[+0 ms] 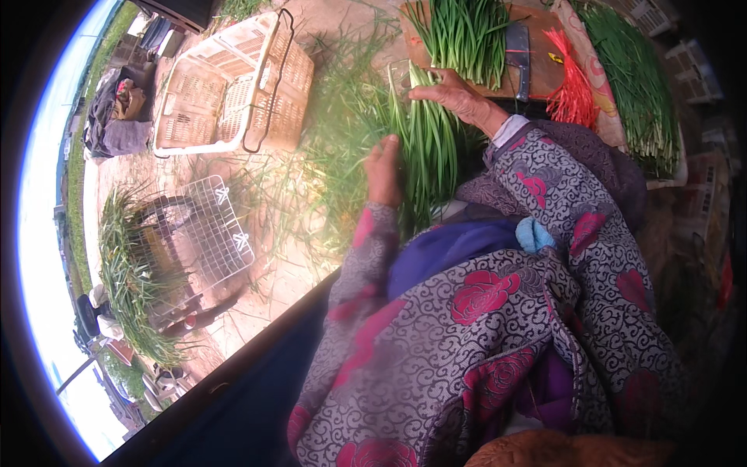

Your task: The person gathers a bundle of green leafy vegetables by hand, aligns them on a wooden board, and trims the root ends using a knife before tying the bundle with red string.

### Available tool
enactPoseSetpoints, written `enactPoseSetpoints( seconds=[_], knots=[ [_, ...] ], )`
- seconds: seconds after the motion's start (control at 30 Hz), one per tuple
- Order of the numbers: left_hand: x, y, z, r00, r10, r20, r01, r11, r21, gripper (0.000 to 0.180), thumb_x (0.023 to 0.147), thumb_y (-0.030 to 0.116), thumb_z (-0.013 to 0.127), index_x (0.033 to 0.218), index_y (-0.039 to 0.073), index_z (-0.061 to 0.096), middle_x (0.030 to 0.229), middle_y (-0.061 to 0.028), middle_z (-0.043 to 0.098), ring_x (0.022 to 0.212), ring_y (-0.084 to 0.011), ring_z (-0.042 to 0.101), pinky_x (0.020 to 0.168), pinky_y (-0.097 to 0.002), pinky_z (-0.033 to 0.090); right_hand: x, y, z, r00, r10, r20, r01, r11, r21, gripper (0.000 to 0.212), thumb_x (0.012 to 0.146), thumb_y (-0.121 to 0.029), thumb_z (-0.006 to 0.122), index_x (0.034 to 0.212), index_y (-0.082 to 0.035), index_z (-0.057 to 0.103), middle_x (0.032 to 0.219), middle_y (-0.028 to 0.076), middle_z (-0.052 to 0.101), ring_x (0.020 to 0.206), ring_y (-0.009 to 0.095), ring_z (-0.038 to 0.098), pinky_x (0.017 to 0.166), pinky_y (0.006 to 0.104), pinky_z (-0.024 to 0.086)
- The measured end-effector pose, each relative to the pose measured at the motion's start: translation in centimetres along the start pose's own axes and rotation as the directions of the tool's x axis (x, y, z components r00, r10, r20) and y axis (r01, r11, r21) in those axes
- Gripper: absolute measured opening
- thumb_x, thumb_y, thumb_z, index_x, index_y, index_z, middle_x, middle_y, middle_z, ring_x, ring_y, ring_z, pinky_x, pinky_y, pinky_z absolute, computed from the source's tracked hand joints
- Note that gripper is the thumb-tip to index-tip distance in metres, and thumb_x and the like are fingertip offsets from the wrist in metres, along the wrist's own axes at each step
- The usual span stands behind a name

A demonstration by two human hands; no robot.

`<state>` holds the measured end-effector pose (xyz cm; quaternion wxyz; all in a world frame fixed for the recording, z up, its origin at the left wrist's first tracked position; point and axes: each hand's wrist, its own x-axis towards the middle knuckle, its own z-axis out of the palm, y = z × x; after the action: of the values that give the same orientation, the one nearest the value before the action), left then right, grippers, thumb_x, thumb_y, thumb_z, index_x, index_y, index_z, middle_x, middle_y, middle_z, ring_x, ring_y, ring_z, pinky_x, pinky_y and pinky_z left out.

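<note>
A bunch of long green garlic chives point(433, 159) lies over my lap, its pale stalk ends pointing away from me. My right hand point(461, 100) grips it near those ends, with thumb and forefinger round the stalks. Against the bunch's left side is my left hand point(383, 170), thumb up and fingers curled round the leaves, partly hidden. Beyond them, more garlic chives point(459, 35) rest on a brown board point(545, 43). A wide-bladed cleaver point(520, 62) lies beside that pile, and a bundle of red tie strips point(570, 82) is to its right.
A pale plastic basket point(292, 97) with a dark handle stands at the far left. Nearer is a wire rack point(206, 226) next to heaped green leaves point(128, 265). Loose trimmings litter the ground point(268, 194). Another pile of chives point(634, 86) lies on a cloth at the right.
</note>
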<state>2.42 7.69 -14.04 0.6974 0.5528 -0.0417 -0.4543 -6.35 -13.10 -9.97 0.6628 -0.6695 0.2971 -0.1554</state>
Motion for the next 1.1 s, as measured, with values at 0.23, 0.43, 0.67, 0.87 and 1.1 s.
enactPoseSetpoints(
  seconds=[0.23,0.43,0.67,0.87,1.1],
  knots=[
    [-0.1,0.0,0.5,0.999,0.054,0.006,-0.054,0.998,0.012,0.02,0.097,0.023,0.063,0.101,0.003,0.065,0.079,0.0029,0.06,0.063,-0.008,0.05,0.056,-0.0235,0.039,-1.1,-1.3,0.9,0.99,-0.133,0.044,0.138,0.982,-0.128,0.055,0.074,-0.025,0.081,0.116,0.006,0.064,0.105,0.012,0.068,0.099,0.018,0.063,0.089,0.031,0.049],
    [-0.2,0.9,-1.8,0.988,0.156,0.017,-0.155,0.957,0.246,0.023,0.096,0.021,0.065,0.103,0.0,0.067,0.086,-0.0039,0.068,0.069,-0.0101,0.059,0.058,-0.0239,0.045,-1.7,-2.2,1.1,0.983,-0.173,0.057,0.182,0.94,-0.287,0.055,0.069,-0.028,0.082,0.11,0.006,0.066,0.103,0.014,0.069,0.095,0.02,0.063,0.087,0.0319,0.049],
    [0.0,2.4,-6.4,0.918,0.396,-0.014,-0.365,0.859,0.359,0.015,0.096,0.016,0.067,0.088,0.003,0.068,0.076,0.0062,0.061,0.066,-0.0028,0.048,0.06,-0.0207,0.038,-0.6,-1.1,-0.7,0.978,0.0,0.208,0.045,0.976,-0.211,0.072,0.076,-0.022,0.081,0.134,0.009,0.05,0.107,0.01,0.069,0.095,0.014,0.065,0.086,0.0276,0.05],
    [0.1,2.2,-5.8,0.92,0.393,0.013,-0.366,0.844,0.393,0.022,0.094,0.022,0.066,0.093,0.0,0.066,0.072,-0.0051,0.066,0.061,-0.0116,0.058,0.058,-0.0272,0.047,-1.0,-1.0,1.4,0.977,-0.175,0.126,0.192,0.971,-0.14,0.082,0.069,-0.046,0.087,0.124,0.009,0.06,0.111,0.018,0.068,0.101,0.024,0.065,0.093,0.0361,0.05],
    [0.0,1.9,-4.7,0.94,0.337,0.057,-0.334,0.867,0.37,0.012,0.097,0.015,0.065,0.093,0.003,0.067,0.076,0.0047,0.06,0.065,-0.0041,0.049,0.057,-0.0215,0.039,-2.1,-0.2,1.8,0.966,-0.183,0.182,0.215,0.961,-0.174,0.052,0.072,-0.032,0.082,0.105,0.007,0.069,0.096,0.017,0.071,0.09,0.021,0.067,0.081,0.0331,0.052]
  ],
)
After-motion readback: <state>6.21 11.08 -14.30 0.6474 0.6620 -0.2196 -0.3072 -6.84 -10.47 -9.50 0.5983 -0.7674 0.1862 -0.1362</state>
